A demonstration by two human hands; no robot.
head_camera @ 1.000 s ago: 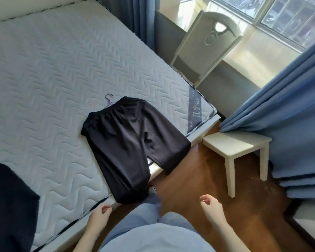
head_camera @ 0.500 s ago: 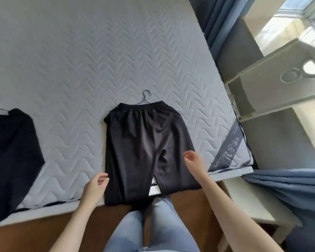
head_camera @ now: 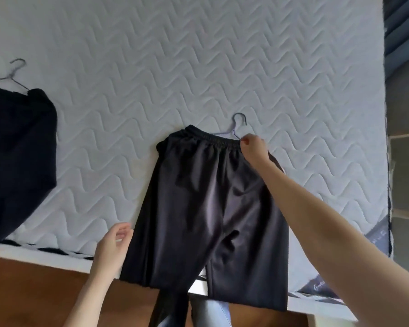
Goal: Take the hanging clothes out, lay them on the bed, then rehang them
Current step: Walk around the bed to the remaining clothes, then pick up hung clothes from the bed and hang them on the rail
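Black trousers lie flat on the white quilted mattress, waistband away from me, legs hanging over the near edge. A thin wire hanger sticks out above the waistband. My right hand reaches across the trousers, its fingertips pinched at the waistband's right end where the hanger wire meets it. Beside the left trouser leg near the bed edge, my left hand hovers with fingers apart and holds nothing. A second dark garment on its own hanger lies at the far left.
Brown wooden floor runs along the near side of the bed. My jeans-clad legs stand against the bed edge. A blue curtain and grey furniture border the bed on the right.
The view has swung down over the bed. My right hand moved from the trouser legs up to the waistband by the hanger. My left hand rose alongside the left leg.
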